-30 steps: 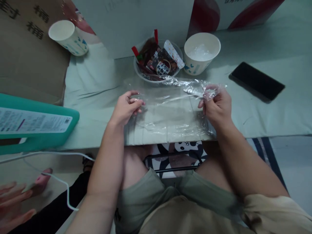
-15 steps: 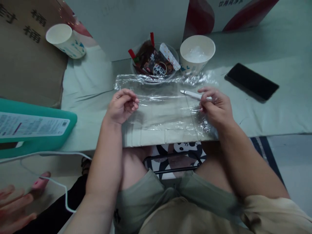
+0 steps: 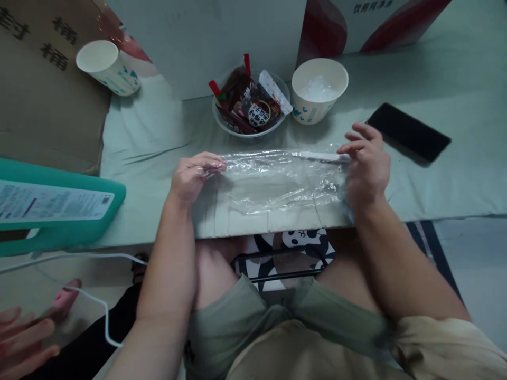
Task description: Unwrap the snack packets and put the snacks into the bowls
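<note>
A thin sheet of clear plastic film point(image 3: 273, 184), wrinkled and shiny, stretches over the table edge between my two hands. My left hand point(image 3: 194, 177) is closed, pinching the film's left end between thumb and fingers. My right hand point(image 3: 366, 163) holds a slim white craft knife point(image 3: 317, 155) with a slanted tip; the tip points left, over the film. The last fingers of that hand are lifted. The film's right end runs up to the right hand, but how it is gripped there is hidden.
Behind the film stand a clear bowl point(image 3: 253, 133) of snack packets and a paper cup point(image 3: 317, 103). A black phone point(image 3: 410, 133) lies at the right. Left are another paper cup point(image 3: 106, 68), a green container point(image 3: 114, 195) and a carton point(image 3: 47, 105). Another person's hand point(image 3: 27, 338) shows lower left.
The film's far edge has come toward me, away from the bowl. My left hand has closed on its end. My right hand has shifted right and turned upward with the knife.
</note>
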`<state>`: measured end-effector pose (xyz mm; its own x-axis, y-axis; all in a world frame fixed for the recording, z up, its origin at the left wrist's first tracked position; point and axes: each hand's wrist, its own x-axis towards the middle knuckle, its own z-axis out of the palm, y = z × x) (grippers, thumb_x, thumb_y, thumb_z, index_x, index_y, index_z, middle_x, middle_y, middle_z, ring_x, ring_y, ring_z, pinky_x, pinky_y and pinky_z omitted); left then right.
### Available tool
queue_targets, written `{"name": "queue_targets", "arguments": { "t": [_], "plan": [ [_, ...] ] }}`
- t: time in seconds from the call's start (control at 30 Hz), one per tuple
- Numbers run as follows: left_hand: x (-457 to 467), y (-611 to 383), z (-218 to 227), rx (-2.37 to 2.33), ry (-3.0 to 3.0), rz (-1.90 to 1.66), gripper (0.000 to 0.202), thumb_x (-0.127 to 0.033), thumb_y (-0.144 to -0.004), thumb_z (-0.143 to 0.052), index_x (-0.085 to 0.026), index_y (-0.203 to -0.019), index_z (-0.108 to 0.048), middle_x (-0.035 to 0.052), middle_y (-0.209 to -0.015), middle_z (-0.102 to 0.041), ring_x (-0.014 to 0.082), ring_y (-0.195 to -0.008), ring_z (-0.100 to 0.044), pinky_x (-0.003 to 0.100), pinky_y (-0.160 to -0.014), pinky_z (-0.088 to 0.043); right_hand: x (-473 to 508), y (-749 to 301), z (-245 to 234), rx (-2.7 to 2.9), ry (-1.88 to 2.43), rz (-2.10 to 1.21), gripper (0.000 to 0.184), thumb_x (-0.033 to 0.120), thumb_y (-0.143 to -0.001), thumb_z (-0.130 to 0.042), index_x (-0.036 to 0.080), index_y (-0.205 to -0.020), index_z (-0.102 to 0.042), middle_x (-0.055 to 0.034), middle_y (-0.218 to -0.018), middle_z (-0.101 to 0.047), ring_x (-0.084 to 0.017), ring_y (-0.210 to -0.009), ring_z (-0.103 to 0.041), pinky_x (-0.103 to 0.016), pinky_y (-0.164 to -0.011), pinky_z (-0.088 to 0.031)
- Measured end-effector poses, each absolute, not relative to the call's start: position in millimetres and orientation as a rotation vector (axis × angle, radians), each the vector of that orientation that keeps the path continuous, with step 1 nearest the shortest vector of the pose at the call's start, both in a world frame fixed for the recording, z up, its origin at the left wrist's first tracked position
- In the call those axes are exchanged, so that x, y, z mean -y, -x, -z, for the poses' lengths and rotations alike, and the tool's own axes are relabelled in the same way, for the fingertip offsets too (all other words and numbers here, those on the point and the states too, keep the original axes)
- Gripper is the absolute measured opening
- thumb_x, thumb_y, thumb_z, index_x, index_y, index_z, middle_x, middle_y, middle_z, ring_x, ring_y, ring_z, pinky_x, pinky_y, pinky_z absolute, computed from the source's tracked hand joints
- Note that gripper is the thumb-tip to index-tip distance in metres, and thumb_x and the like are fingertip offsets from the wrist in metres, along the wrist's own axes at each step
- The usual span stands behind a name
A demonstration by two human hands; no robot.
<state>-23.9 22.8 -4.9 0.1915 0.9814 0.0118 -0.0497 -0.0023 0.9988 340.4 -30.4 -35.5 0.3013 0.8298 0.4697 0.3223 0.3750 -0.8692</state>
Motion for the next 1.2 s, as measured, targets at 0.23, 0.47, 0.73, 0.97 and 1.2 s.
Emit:
{"name": "queue_targets", "arguments": {
  "t": [0.23, 0.47, 0.73, 0.97, 1.2],
  "plan": [
    [-24.1, 16.8, 12.6, -1.225, -1.341, -1.076, 0.049, -0.066, -0.082, -0.07, -0.023, -0.061, -0.079, 0.0061, -0.067, -0.073, 0.0145, -0.065, -0.066, 0.027, -0.063, -0.054, 51.8, -304.0, 13.6, 2.036, 1.217, -0.309, 0.057, 0.046, -0.081, -0.072, 0.023, -0.132, -0.061, -0.0119, -0.122, -0.073, -0.035, -0.115, -0.066, -0.057, -0.102, -0.048],
    [-22.7, 14.0, 7.2, -1.231, -1.304, -1.031, 0.02, -0.035, -0.067, -0.088, -0.018, -0.07, -0.077, 0.0032, -0.073, -0.071, 0.0111, -0.063, -0.063, 0.024, -0.058, -0.05, 47.1, -303.6, 16.9, 2.191, 1.148, -0.279, 0.016, 0.015, -0.088, -0.058, 0.025, -0.085, -0.069, -0.0054, -0.096, -0.076, -0.025, -0.091, -0.068, -0.042, -0.083, -0.051],
    [-18.8, 17.0, 1.1, -1.139, -1.285, -0.855, 0.053, -0.021, -0.063, -0.086, -0.024, -0.113, -0.067, 0.0063, -0.119, -0.067, 0.0155, -0.082, -0.069, 0.024, -0.057, -0.053, 65.0, -303.4, 1.4, 2.477, 1.081, -0.61, 0.049, 0.005, -0.081, -0.048, 0.024, -0.114, -0.077, -0.0081, -0.122, -0.073, -0.024, -0.103, -0.07, -0.035, -0.079, -0.053],
    [-16.7, 14.7, 1.4, -1.11, -1.291, -0.759, 0.053, -0.013, -0.064, -0.08, -0.018, -0.116, -0.073, 0.0109, -0.118, -0.07, 0.0137, -0.081, -0.065, 0.024, -0.062, -0.051, 82.1, -305.9, -39.5, 2.5, 1.087, -1.416, 0.043, 0.045, -0.1, -0.053, 0.021, -0.13, -0.072, -0.0076, -0.098, -0.08, -0.022, -0.081, -0.073, -0.033, -0.071, -0.052],
    [-7.9, 7.8, -11.2, -0.881, -1.269, -0.748, 0.055, -0.026, -0.061, -0.092, -0.023, -0.114, -0.077, 0.0096, -0.116, -0.073, 0.0125, -0.077, -0.062, 0.025, -0.065, -0.052, 64.3, -303.1, -21.9, 1.712, 1.32, -0.917, 0.038, 0.041, -0.086, -0.072, 0.022, -0.119, -0.07, -0.0093, -0.117, -0.075, -0.024, -0.104, -0.071, -0.04, -0.093, -0.056]
  ]
}}
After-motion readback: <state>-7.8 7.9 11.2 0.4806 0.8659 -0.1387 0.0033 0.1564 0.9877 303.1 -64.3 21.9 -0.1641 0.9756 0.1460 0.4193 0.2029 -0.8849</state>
